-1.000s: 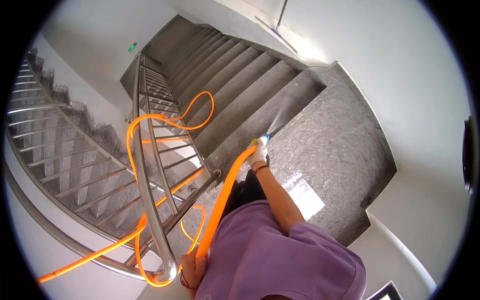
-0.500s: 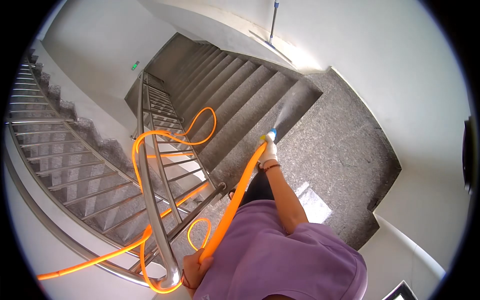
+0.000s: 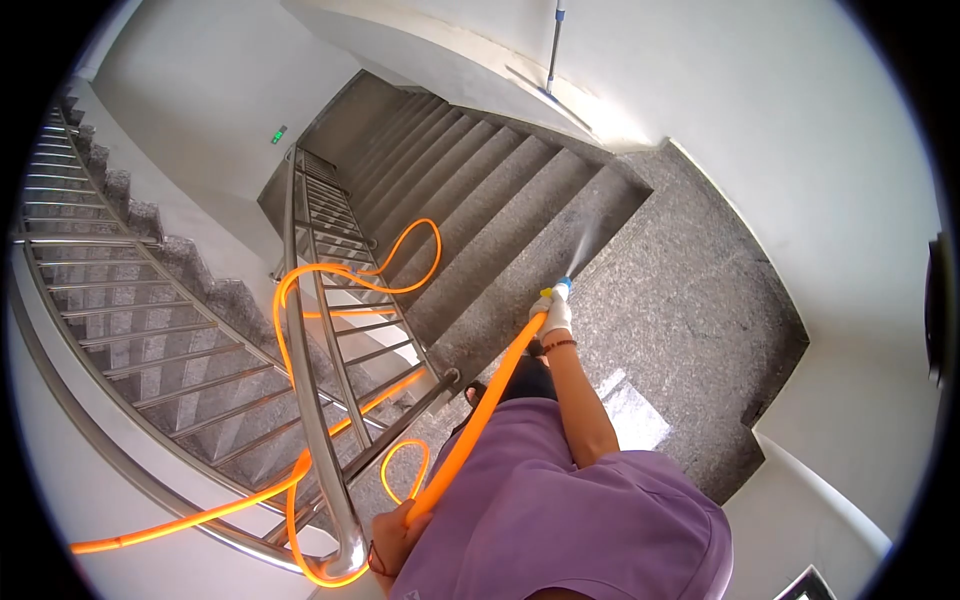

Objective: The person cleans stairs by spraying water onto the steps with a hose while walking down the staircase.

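My right hand (image 3: pixel 556 316), in a white glove with a beaded bracelet at the wrist, is closed around a hose nozzle with a blue tip (image 3: pixel 564 285). From the tip a spray of water (image 3: pixel 583 243) fans out toward the edge of the top step. An orange hose (image 3: pixel 484 408) runs from the nozzle back along my body. Low in the view, beside the handrail, my bare left hand (image 3: pixel 396 540) is wrapped around this hose. Its fingertips are partly hidden.
A metal railing (image 3: pixel 316 420) stands on my left, with more orange hose looped over and through it. Grey stone stairs (image 3: pixel 500 235) descend ahead; a stone landing (image 3: pixel 690 285) lies to my right. A long-handled tool (image 3: pixel 555 50) leans against the far wall.
My right hand and the nozzle have shifted slightly right and nearer to me, and the spray has moved with them. My left hand keeps its hold on the hose.
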A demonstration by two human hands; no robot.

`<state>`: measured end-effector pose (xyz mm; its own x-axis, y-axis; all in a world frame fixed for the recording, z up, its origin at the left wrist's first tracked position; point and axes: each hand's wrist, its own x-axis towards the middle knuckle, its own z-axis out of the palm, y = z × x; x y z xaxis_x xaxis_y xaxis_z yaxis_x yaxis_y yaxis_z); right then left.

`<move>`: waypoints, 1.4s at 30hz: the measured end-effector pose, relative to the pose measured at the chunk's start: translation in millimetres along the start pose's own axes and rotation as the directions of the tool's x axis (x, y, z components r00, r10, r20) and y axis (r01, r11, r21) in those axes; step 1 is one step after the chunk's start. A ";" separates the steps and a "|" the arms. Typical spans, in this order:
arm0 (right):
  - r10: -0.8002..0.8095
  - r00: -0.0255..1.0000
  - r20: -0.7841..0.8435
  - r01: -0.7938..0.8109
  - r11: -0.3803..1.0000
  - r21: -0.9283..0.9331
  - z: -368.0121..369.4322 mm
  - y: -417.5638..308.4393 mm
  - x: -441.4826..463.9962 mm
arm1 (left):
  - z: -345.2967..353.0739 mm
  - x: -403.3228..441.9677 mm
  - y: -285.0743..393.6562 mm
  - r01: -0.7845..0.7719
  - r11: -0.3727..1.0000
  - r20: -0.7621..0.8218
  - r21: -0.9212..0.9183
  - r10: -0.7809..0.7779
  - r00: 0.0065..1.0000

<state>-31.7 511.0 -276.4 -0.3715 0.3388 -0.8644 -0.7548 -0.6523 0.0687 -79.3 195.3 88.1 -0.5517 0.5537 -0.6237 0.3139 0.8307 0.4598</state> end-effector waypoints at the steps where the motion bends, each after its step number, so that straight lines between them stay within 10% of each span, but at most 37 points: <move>1: 0.017 1.000 -0.002 -0.017 1.000 0.010 0.4 -2.5 1.4 | 0.3 1.2 1.4 -0.020 1.000 -0.003 -0.002 0.020 1.000; 28: 0.142 0.974 0.178 -0.161 0.982 0.096 14.4 -34.1 24.8 | 6.4 22.9 27.1 -0.096 0.995 0.071 0.014 0.095 0.993; 30: -0.038 0.999 0.005 0.038 0.980 -0.196 11.6 -8.6 5.3 | -0.4 20.1 28.2 -0.100 0.995 0.068 -0.003 0.100 0.993; 36: 0.417 0.889 -0.190 -0.455 0.846 -0.276 -36.1 46.9 -3.6 | -21.9 7.8 29.3 -0.058 0.986 0.089 0.158 0.044 0.995; 40: 0.352 0.908 -0.229 -0.420 0.741 -0.524 -52.4 49.2 3.1 | -16.5 15.0 29.0 -0.069 0.976 0.078 0.207 0.054 0.995; 42: 0.182 0.933 -0.311 -0.361 0.473 -0.804 -57.4 36.5 -4.0 | -6.2 20.6 32.0 -0.127 0.966 0.121 0.226 0.101 0.987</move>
<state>-26.7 446.9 -299.0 -0.3157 -0.0138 -0.9488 0.2112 -0.9758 -0.0560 -85.4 233.0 93.9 -0.4196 0.6379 -0.6458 0.5478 0.7453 0.3802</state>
